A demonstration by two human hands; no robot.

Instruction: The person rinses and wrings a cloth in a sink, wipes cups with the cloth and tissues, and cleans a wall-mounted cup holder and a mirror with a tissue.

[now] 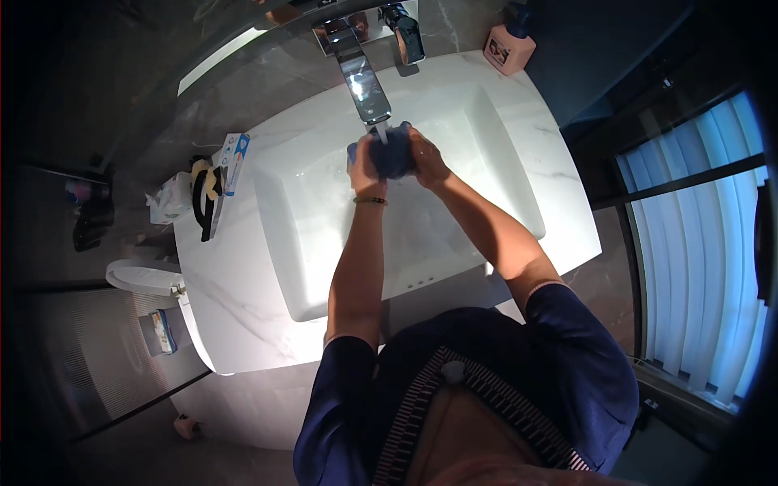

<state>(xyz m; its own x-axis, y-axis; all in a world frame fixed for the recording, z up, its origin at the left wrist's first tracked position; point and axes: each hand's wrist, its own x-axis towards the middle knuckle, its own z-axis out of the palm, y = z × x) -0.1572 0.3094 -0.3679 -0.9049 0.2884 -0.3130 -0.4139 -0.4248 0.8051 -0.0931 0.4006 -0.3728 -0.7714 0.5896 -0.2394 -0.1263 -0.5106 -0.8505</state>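
Observation:
A dark blue cloth [392, 152] is bunched between my two hands, just under the chrome faucet [362, 85], with water running onto it. My left hand [369, 168], with a dark bracelet at the wrist, grips the cloth's left side, and a bit of blue shows beyond its outer edge. On the right side, my right hand [426, 157] has its fingers closed on the same cloth. Both hands are over the white sink basin [312, 267], near its back edge.
A pink pump bottle [510, 47] stands at the back right corner of the marble counter [231, 279]. Along the left edge lie a blue and white box [235, 165], a black band [204, 202] and a tissue pack [170, 200]. The faucet handle [403, 34] is behind the basin.

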